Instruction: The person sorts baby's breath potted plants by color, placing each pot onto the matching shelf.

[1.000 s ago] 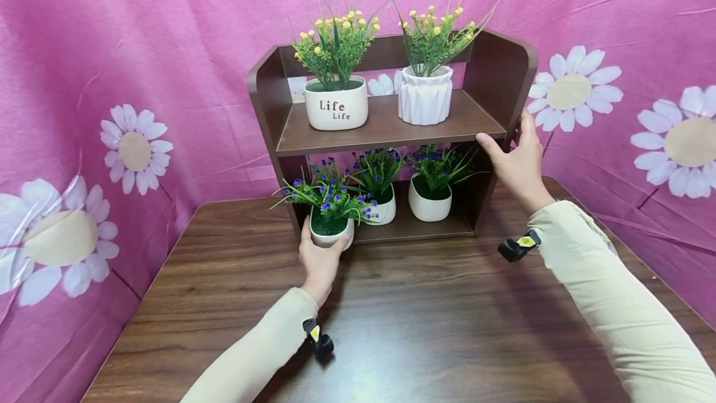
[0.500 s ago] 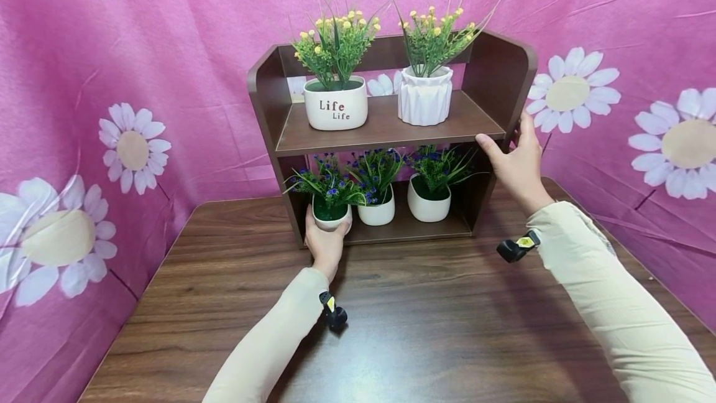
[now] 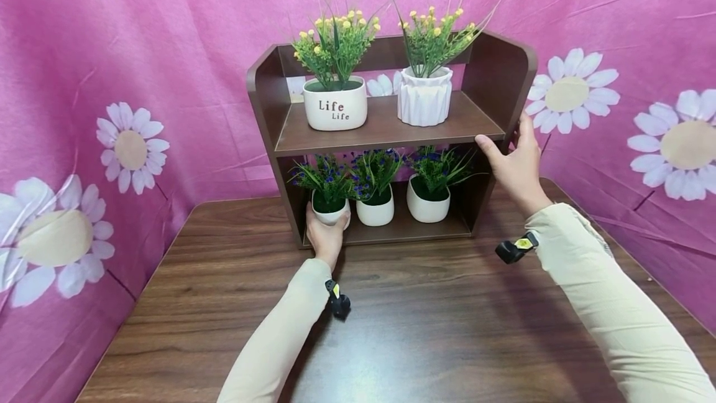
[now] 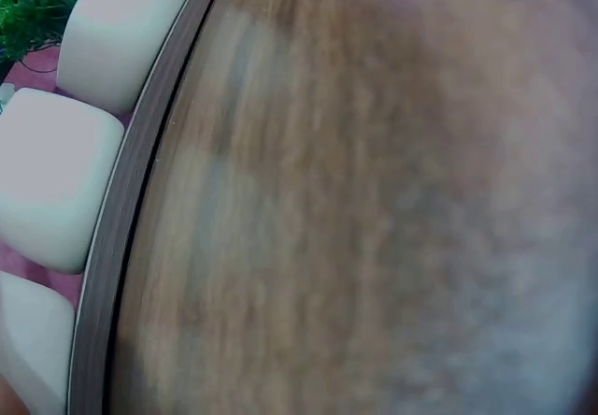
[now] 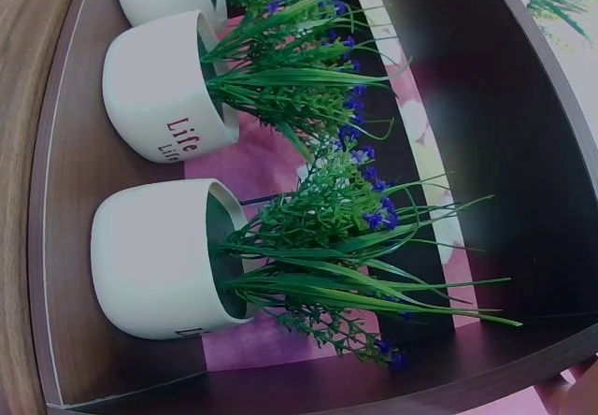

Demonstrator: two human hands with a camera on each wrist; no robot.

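Note:
My left hand (image 3: 325,236) grips a white pot (image 3: 330,215) of blue-flowered greenery at the left end of the lower shelf, thumb on its right side. In the left wrist view a bit of this pot (image 4: 33,340) shows at the lower left. My right hand (image 3: 520,166) holds the right side of the dark brown two-tier shelf (image 3: 386,138), thumb at the front edge and fingers on the outer side panel. Two more white pots, a middle one (image 3: 376,213) and a right one (image 3: 428,205), stand beside the held pot; the right wrist view shows red "Life" lettering on the middle pot (image 5: 154,88).
On the upper tier stand a white "Life" pot (image 3: 335,111) and a pleated white pot (image 3: 424,101), both with yellow flowers. The shelf rests on a wood-grain table (image 3: 391,316). A pink daisy-print cloth (image 3: 184,92) hangs behind and at both sides.
My left hand has moved forward and slightly right, carrying the pot from in front of the shelf into the lower tier's left end. My right hand has stayed on the shelf's side.

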